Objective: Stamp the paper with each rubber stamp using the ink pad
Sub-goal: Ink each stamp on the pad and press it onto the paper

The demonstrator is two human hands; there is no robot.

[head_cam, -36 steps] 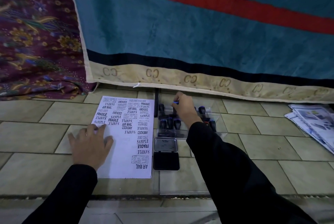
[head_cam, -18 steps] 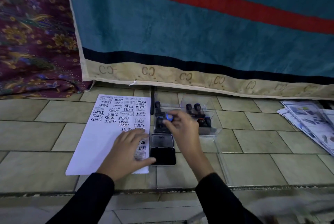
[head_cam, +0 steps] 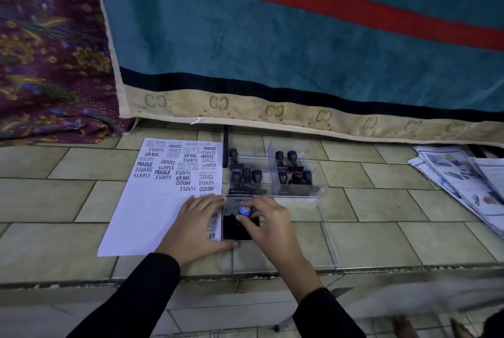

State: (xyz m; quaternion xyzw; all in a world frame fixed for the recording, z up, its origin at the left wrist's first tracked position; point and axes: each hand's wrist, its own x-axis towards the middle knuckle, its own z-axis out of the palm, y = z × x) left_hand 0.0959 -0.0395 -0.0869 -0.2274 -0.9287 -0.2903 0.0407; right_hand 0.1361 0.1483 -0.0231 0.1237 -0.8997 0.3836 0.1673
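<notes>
Pinching a blue-topped stamp between thumb and fingertips, the right hand holds it down over the black ink pad, whose lid lies folded back just beyond the fingers. Whether the stamp's face is pressed into the ink I cannot tell; the fingers hide its lower end.

Just to the left of that, the left hand lies flat with the fingers spread wide, palm down on the sheet of paper. Its thumb reaches along the near edge of the ink pad, and its fingertips cover some of the printed words near the sheet's right side. Beyond those fingertips the paper is thick with black marks: SAMPLE, FRAGILE, AIR MAIL, AMENDED, EXPRESS, some upright and some upside down. The part of the sheet to the left of the hand is blank.

Past the right hand's fingertips sits a clear plastic box with more stamps standing upright in two compartments. Well off to the right of the hand a loose pile of printed leaflets lies on the tiled floor. Both arms are in black sleeves.
</notes>
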